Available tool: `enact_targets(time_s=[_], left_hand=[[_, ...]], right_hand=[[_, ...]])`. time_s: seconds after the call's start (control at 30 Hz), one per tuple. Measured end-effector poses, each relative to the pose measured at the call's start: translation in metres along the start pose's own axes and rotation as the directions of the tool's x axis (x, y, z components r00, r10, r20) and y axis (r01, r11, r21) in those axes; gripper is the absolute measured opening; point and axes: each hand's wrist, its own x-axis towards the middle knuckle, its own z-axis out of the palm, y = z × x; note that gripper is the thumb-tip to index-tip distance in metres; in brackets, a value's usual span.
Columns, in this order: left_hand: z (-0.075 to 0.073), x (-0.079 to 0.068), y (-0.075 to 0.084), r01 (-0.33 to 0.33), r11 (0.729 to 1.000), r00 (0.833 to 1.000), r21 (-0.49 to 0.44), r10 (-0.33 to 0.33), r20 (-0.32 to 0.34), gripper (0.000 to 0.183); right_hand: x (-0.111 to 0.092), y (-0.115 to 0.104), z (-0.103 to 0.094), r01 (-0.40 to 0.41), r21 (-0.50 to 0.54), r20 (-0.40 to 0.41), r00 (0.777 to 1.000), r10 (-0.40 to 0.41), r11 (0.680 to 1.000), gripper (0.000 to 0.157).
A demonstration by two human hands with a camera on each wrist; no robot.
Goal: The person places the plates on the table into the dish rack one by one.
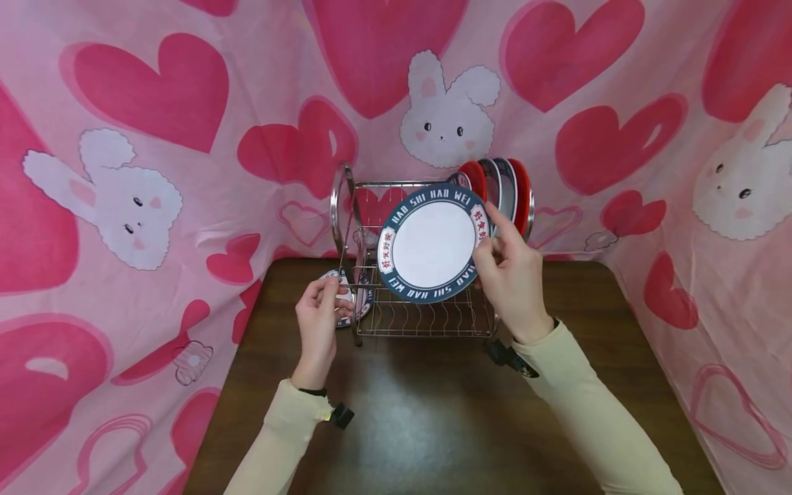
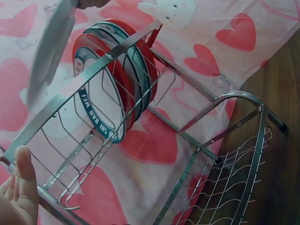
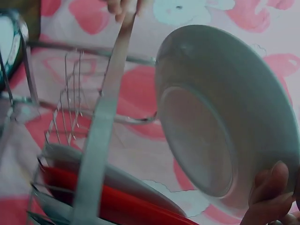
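A round plate (image 1: pixel 433 244) with a white middle and a dark blue lettered rim is held up in front of the rack's upper tier. My right hand (image 1: pixel 512 282) pinches its right edge between thumb and fingers. In the right wrist view the plate's pale underside (image 3: pixel 197 140) shows. The metal two-tier dish rack (image 1: pixel 427 335) stands on the table. At its left front corner, my left hand (image 1: pixel 318 323) grips the upper rail with curled fingers; the thumb (image 2: pixel 26 168) shows against the rail end in the left wrist view.
Several red and blue-rimmed plates (image 1: pixel 523 196) stand on edge at the right of the upper tier. More lettered plates (image 1: pixel 368 302) lie low at the rack's left, partly behind my left hand. A heart-and-bunny cloth (image 1: pixel 278 69) hangs around the brown table (image 1: pixel 396 426).
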Motion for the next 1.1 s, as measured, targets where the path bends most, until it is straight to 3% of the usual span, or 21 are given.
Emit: enact_targets(time_s=[0.23,0.43,0.57,0.87,1.1], left_hand=[[0.001,0.001,0.001,-0.003,1.0,1.0,-0.007,0.003,0.013,0.006],[0.001,0.003,0.002,-0.004,1.0,1.0,-0.012,0.004,0.022,0.008],[0.001,0.004,0.002,-0.007,1.0,1.0,-0.004,0.007,0.028,0.007],[0.002,0.002,0.002,-0.01,1.0,1.0,0.015,0.01,0.005,0.008],[0.002,0.002,0.001,-0.025,0.999,1.0,0.037,0.025,0.007,0.009]], right_hand=[[0.019,-0.006,0.0,0.109,-0.192,-0.029,0.993,-0.117,0.975,0.052],[0.034,-0.007,0.006,0.239,-0.326,0.0,0.967,-0.253,0.915,0.049],[0.044,-0.008,0.01,0.284,-0.382,0.027,0.955,-0.296,0.88,0.046],[0.063,-0.002,0.022,0.332,-0.476,0.129,0.942,-0.309,0.814,0.048],[0.076,0.001,0.029,0.329,-0.538,0.184,0.944,-0.273,0.776,0.051]])
